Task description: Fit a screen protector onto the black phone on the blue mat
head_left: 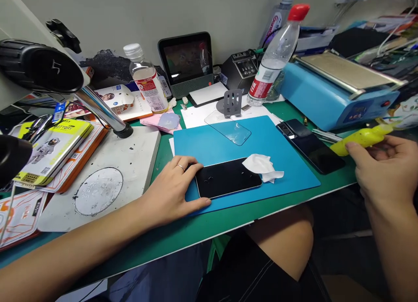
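A black smartphone [225, 182] lies face up on a blue mat [205, 141], with a few small clear droplets on its screen. My left hand [178, 184] grips its left end, thumb at the near edge and fingers at the far edge. A crumpled white tissue [259, 164] covers part of the phone's right end and spills onto the mat. Over the right side of the bench, my right hand [387, 167] is closed around a yellow squeeze bottle [359, 139], tilted with its nozzle away to the right. Below that bottle lies a second dark phone [313, 147].
A clear screen protector [233, 130] lies at the mat's far edge. Behind stand a red-capped water bottle [274, 58], a tablet-like display [186, 62] and a white-capped bottle [148, 82]. A blue heating-plate machine [326, 93] sits right; a microscope stand base [137, 162] left.
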`<action>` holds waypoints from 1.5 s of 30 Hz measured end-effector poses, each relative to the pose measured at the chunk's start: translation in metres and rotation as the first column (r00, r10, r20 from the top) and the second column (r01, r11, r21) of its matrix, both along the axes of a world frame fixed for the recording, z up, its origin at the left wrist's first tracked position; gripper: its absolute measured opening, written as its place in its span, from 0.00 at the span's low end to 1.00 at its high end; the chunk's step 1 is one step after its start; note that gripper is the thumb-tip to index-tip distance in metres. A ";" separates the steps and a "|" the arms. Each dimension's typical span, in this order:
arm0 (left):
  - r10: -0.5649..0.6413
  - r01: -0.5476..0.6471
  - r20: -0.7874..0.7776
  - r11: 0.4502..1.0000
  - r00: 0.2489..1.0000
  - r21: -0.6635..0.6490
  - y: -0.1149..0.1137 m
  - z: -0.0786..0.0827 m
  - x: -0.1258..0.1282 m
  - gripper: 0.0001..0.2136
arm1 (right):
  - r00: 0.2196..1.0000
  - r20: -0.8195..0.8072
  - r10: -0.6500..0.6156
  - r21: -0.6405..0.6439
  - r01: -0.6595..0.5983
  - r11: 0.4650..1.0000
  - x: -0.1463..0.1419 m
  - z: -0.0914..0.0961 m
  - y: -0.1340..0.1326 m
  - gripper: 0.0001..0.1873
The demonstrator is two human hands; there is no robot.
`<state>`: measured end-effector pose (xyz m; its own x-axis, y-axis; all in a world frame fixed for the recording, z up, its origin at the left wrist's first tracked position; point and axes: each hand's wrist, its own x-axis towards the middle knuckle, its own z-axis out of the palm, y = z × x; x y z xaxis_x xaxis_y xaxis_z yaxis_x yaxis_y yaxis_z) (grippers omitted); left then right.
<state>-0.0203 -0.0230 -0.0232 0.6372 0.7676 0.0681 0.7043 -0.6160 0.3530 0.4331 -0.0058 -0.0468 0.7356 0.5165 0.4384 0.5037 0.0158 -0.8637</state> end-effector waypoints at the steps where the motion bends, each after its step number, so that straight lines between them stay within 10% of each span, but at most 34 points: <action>1: -0.002 0.002 0.001 1.000 1.000 0.005 0.000 -0.001 -0.001 0.29 | 1.000 0.015 0.006 0.014 -0.006 1.000 0.002 -0.004 0.000 0.29; 9: -0.008 0.010 -0.051 0.999 0.999 0.041 0.000 -0.005 -0.001 0.27 | 0.994 0.113 -0.011 0.015 0.009 1.000 0.021 -0.022 -0.012 0.30; 13: -0.004 0.007 -0.066 0.999 0.998 0.042 -0.002 -0.003 -0.001 0.27 | 0.906 0.403 -0.128 0.142 0.076 0.987 -0.022 -0.010 -0.039 0.32; 15: -0.009 0.012 -0.077 0.999 0.997 0.037 -0.002 -0.003 -0.001 0.28 | 0.780 0.617 0.105 0.056 -0.177 0.983 -0.060 0.001 -0.052 0.19; 19: -0.011 0.013 -0.076 0.999 0.997 0.029 -0.001 -0.001 0.001 0.28 | 0.536 0.571 0.622 -0.400 -0.480 0.781 -0.121 0.013 -0.061 0.17; 24: -0.007 0.007 -0.045 1.000 0.999 0.014 0.000 0.000 0.001 0.28 | 0.589 0.409 0.697 -0.457 -0.529 0.715 -0.134 0.007 -0.052 0.07; 33: 0.001 -0.001 0.007 1.000 1.000 -0.008 0.000 0.000 0.000 0.29 | 0.868 0.192 0.459 -0.333 -0.382 0.862 -0.134 0.024 -0.054 0.10; 45: -0.003 0.003 -0.017 1.000 1.000 0.000 0.000 -0.002 0.000 0.30 | 0.872 -0.145 0.467 -0.230 -0.489 0.841 -0.118 0.016 -0.053 0.24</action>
<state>-0.0206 -0.0231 -0.0248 0.6408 0.7656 0.0571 0.7081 -0.6181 0.3414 0.3155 -0.0592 -0.0307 0.3952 0.8973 0.1964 0.4192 0.0141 -0.9078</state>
